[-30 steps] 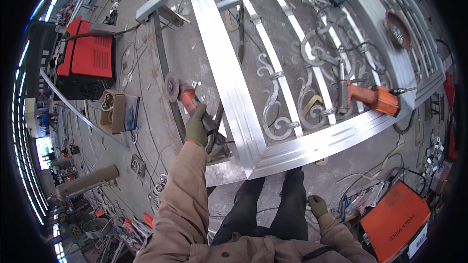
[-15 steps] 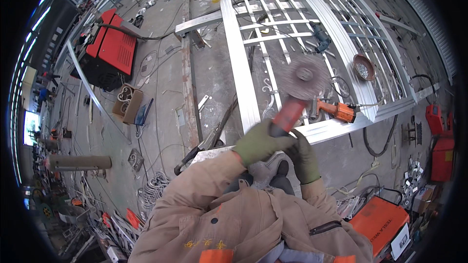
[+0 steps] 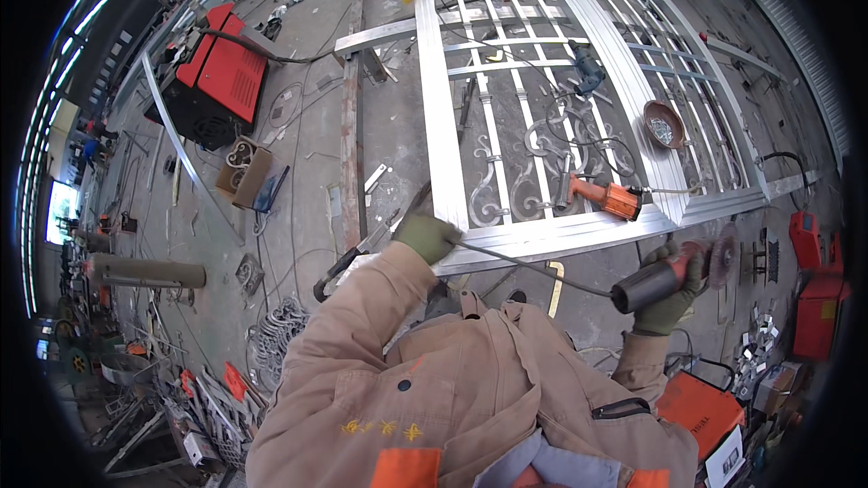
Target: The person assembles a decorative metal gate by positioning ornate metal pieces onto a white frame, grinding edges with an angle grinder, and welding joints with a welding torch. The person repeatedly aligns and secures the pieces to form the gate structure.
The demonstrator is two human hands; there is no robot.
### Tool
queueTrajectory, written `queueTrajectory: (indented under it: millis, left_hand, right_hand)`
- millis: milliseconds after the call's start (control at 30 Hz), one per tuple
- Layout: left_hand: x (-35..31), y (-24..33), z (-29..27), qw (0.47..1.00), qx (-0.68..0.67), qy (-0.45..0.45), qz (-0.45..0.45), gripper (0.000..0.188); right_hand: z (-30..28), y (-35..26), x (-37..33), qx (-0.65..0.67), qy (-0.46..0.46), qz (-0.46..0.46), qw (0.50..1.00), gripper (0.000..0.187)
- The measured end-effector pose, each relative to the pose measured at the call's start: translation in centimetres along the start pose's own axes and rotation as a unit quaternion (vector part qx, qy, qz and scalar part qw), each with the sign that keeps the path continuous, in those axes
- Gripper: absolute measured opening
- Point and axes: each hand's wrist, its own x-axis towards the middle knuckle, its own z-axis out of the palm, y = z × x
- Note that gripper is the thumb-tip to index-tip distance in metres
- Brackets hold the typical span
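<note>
My right hand [image 3: 667, 309], in a green glove, grips a red and black angle grinder [image 3: 644, 287] out to the right, beyond the front rail. The grinder's brownish disc [image 3: 723, 260] faces away to the right. From its rear end a dark power cord [image 3: 533, 266] runs left to my gloved left hand [image 3: 427, 237], whose fingers are closed around it at the near left corner of a silver metal gate frame [image 3: 438, 117]. Scrollwork [image 3: 488, 172] fills part of the frame. An orange power drill [image 3: 610, 197] lies across its near part.
A round brown bowl [image 3: 652, 109] of small metal pieces sits on the middle rail, near a dark blue power tool [image 3: 588, 74]. At left stand a red machine [image 3: 221, 63] and a cardboard box [image 3: 253, 183]. An orange case [image 3: 694, 408] and red equipment [image 3: 818, 307] are at right.
The grinder has swung from over the gate to the right, now in my right hand alone. My left hand has let go of the grinder, moved left and closed on its cord.
</note>
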Motion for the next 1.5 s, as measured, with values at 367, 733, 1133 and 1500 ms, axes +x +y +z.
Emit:
queueTrajectory:
  millis: [367, 733, 1133, 1500]
  left_hand:
    - [-9.7, -12.4, -11.8, 0.745, -0.392, 0.516, -0.156, 0.046]
    - [-13.5, 9.6, -22.5, 0.750, -0.248, 0.609, 0.076, 0.043]
    - [3.8, 23.5, -19.9, 0.828, -0.296, 0.411, 0.241, 0.044]
    - [31.8, 45.9, -16.7, 0.823, -0.328, 0.450, 0.113, 0.024]
  right_hand:
    - [-6.4, -10.5, 2.0, -0.013, -0.043, -0.095, 0.995, 0.053]
    - [-8.5, -12.6, 4.1, -0.123, 0.026, -0.205, 0.971, 0.057]
    - [-16.9, -20.9, 3.6, -0.033, 0.159, -0.236, 0.958, 0.059]
    - [-30.7, -45.9, 28.8, -0.047, 0.228, -0.185, 0.955, 0.053]
